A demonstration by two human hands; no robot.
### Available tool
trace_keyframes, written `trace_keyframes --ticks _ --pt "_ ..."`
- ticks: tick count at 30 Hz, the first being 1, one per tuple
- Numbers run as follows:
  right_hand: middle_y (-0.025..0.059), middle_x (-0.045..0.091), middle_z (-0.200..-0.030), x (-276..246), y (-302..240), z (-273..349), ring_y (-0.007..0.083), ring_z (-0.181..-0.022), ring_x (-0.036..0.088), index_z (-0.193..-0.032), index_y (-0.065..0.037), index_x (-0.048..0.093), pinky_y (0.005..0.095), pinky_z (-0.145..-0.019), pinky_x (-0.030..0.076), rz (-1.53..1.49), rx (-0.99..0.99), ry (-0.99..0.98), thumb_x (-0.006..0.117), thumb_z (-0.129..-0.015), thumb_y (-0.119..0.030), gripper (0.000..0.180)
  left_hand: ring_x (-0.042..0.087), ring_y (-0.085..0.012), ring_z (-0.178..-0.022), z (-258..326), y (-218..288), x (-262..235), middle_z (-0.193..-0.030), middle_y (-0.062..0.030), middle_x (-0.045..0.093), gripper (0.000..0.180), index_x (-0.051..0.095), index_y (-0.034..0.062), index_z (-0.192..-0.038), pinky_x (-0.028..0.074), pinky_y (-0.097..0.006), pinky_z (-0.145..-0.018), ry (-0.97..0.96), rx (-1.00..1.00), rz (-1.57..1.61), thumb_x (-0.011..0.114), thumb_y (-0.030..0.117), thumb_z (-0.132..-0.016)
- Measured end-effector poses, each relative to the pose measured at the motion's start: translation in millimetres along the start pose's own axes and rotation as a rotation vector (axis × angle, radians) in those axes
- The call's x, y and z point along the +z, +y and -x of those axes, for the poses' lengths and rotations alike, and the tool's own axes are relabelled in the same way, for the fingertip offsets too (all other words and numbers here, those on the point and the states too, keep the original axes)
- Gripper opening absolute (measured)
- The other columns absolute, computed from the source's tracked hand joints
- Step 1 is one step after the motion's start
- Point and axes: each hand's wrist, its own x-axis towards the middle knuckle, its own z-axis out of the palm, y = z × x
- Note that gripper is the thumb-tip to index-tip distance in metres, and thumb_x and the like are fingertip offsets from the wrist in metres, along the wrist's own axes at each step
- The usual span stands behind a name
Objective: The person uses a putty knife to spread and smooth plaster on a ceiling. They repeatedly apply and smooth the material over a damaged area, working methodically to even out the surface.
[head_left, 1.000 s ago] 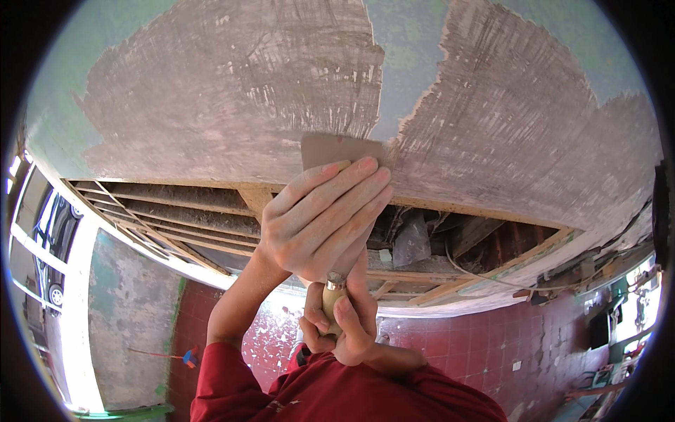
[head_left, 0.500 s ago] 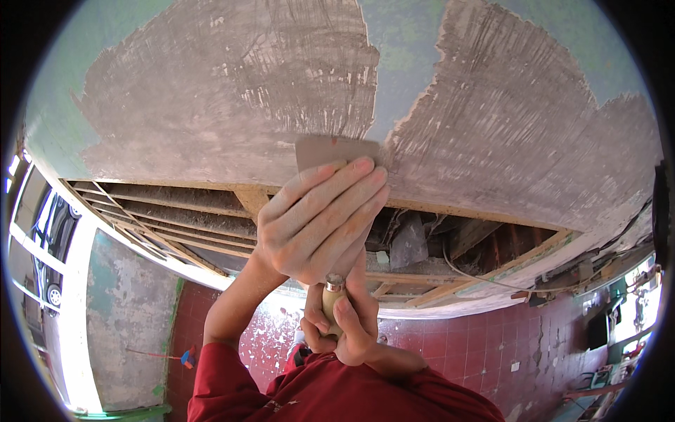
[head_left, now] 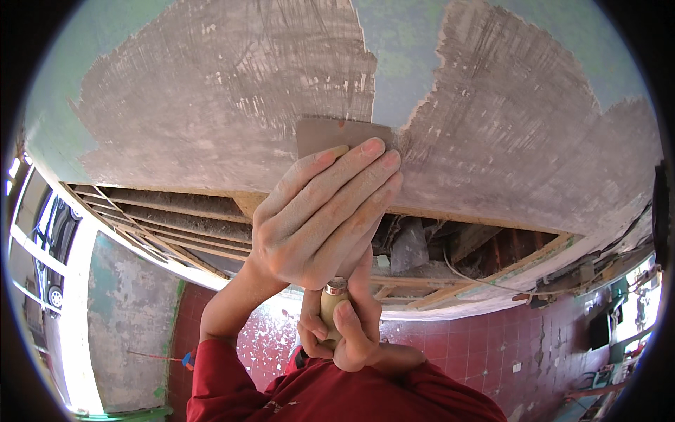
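A scraper with a wide flat metal blade and a pale handle lies against a patchy surface of scraped grey-brown and leftover green-blue paint. My left hand lies over the blade, its dusty fingers stretched out side by side and pressing on it; its thumb is hidden. Just below, my right hand is closed round the handle, thumb along its side. The blade's upper edge touches the scraped area beside the lower end of a blue-green paint strip.
Below the surface runs a long opening with wooden slats and a crumpled plastic piece. A thin cable hangs from it. Red floor tiles carry pale flakes. Cars show at far left, furniture at lower right.
Both hands and the scraper have shifted a little up and to the right along the surface. The blade now sits higher, by the paint strip's lower end.
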Motion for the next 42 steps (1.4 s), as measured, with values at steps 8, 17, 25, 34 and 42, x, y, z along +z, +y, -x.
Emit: trace_keyframes --ticks 8,17,25,34,42 --pt "0.0088 0.046 -0.073 -6 1 3 0.0077 -0.045 0.037 -0.15 -0.004 -0.013 0.0195 -0.039 0.033 0.031 -0.005 -0.026 0.026 -0.099 -0.011 0.065 0.066 -0.0199 -0.106 -1 6 -1 -0.105 -0.0055 0.071 0.03 0.073 0.0036 -0.098 0.05 -0.034 -0.094 -0.053 -0.049 -0.015 0.065 0.008 -0.07" --pt "0.0155 0.05 -0.077 -12 -2 11 0.0111 -0.042 0.038 -0.147 -0.01 -0.023 0.023 -0.035 0.037 -0.031 0.113 -0.001 0.03 -0.088 -0.01 0.079 0.065 -0.0196 -0.107 -1 8 -3 -0.106 -0.0056 0.071 0.029 0.073 0.0037 -0.097 0.049 -0.034 -0.095 -0.074 -0.049 -0.012 0.065 0.008 -0.069" --pt "0.0067 0.044 -0.07 -8 -6 7 0.0071 -0.045 0.037 -0.15 -0.004 -0.013 0.02 -0.038 0.033 -0.047 0.05 -0.021 0.026 -0.097 -0.01 0.066 0.066 -0.0199 -0.106 -4 8 -2 -0.106 -0.006 0.07 0.031 0.073 0.0026 -0.097 0.05 -0.034 -0.094 -0.057 -0.027 -0.026 0.064 0.007 -0.068" --pt "0.0097 0.043 -0.061 7 -18 -5 0.0092 -0.035 0.034 -0.148 -0.008 -0.02 0.0221 -0.032 0.034 0.145 0.084 0.085 0.031 -0.09 -0.019 0.078 0.065 -0.0225 -0.107 -11 3 4 -0.108 -0.0088 0.069 0.032 0.071 -0.0001 -0.099 0.051 -0.036 -0.093 -0.002 0.002 0.006 0.066 0.004 -0.068" --pt "0.011 0.046 -0.066 8 -16 -1 0.008 -0.034 0.032 -0.149 -0.01 -0.021 0.0214 -0.031 0.03 0.065 0.057 0.041 0.03 -0.096 -0.02 0.074 0.063 -0.0229 -0.111 -13 3 1 -0.11 -0.0086 0.068 0.035 0.07 -0.001 -0.101 0.052 -0.036 -0.092 0.006 -0.006 0.045 0.067 0.003 -0.066"
